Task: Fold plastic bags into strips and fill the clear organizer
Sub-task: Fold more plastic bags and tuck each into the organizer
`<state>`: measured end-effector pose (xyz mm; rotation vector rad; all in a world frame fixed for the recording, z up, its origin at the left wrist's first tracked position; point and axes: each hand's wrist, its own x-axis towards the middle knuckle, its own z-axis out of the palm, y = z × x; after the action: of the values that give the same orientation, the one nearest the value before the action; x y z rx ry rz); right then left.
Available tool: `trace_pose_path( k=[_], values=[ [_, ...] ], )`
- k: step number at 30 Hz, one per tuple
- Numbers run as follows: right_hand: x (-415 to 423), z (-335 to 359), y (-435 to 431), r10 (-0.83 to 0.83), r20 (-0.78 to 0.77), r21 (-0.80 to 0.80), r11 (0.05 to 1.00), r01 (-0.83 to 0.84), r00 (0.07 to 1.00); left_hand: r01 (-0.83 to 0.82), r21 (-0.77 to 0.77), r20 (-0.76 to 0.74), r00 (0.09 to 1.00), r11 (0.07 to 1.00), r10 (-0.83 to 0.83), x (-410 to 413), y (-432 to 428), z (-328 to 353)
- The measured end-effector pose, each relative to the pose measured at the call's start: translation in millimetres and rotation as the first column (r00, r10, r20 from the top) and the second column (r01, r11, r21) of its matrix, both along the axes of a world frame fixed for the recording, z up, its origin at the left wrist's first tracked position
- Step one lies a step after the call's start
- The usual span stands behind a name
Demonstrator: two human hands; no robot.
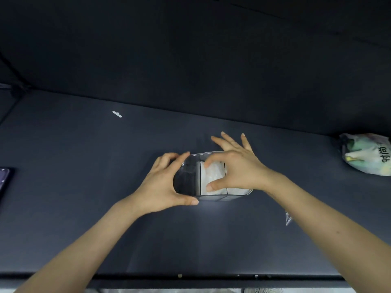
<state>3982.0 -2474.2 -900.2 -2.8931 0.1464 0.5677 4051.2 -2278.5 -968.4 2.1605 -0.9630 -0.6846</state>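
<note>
A clear organizer (213, 197) with three compartments stands mid-table. My left hand (167, 182) grips its left end, thumb on the near wall and fingers curled over the far rim. The left compartment looks empty. My right hand (234, 168) is over the middle compartment, index finger and thumb pressing a folded white plastic bag (211, 176) down into it, the other fingers spread beyond the far rim. More white plastic shows in the right compartment, partly hidden under my right hand.
A bundle of crumpled plastic bags (367, 154) with green print lies at the table's right edge. A small clear plastic scrap (288, 218) lies near my right forearm. A white clip-like piece (117, 114) sits at the back left. A dark flat device (4, 180) lies at far left.
</note>
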Motion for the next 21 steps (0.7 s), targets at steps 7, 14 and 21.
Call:
trace_pose_path(
  k=[7, 14, 21],
  values=[
    [3.5, -3.4, 3.3, 0.069, 0.013, -0.125, 0.99, -0.066, 0.998, 0.01, 0.005, 0.013, 1.0, 1.0, -0.01, 0.8, -1.2, 0.7],
    [3.0, -3.1, 3.4, 0.064, 0.03, -0.16, 0.985, -0.059, 0.997, 0.007, 0.0, 0.047, 0.999, 1.0, -0.007, 0.6, -1.5, 0.9],
    [3.0, -5.1, 7.5, 0.017, 0.115, -0.118, 0.993, -0.004, 0.993, -0.018, -0.025, 0.051, 0.999, 1.0, 0.019, 3.1, -2.6, -0.1]
  ],
)
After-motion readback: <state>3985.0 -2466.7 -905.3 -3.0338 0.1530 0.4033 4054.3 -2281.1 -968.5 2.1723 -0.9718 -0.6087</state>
